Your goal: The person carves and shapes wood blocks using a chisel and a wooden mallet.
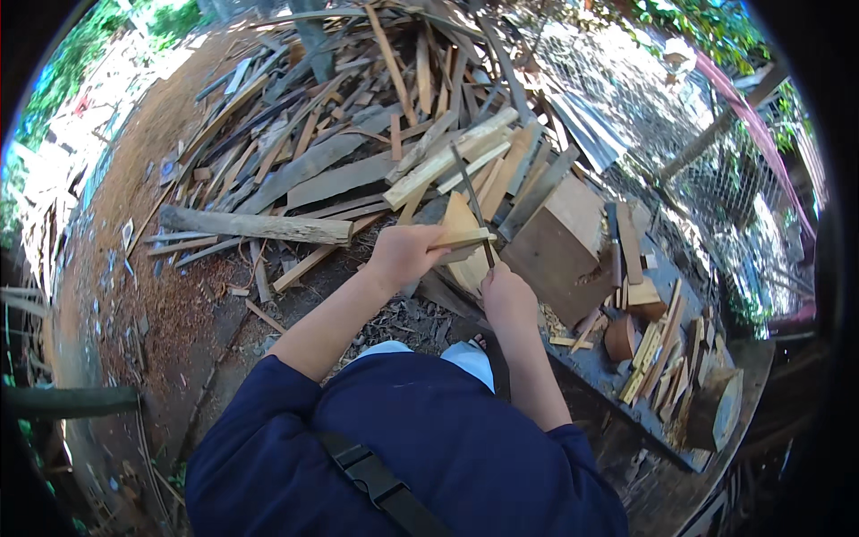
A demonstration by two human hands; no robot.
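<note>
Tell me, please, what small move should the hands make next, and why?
Perhaps the right hand should slide the long dark tool lightly toward the free end of the wooden strip: the tool crosses the strip near that end, and the left hand holds the opposite end, so this would move away from its fingers.

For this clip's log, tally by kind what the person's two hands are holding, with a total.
Wood strip, in the left hand: 1
Long dark tool, in the right hand: 1
Total: 2
</note>
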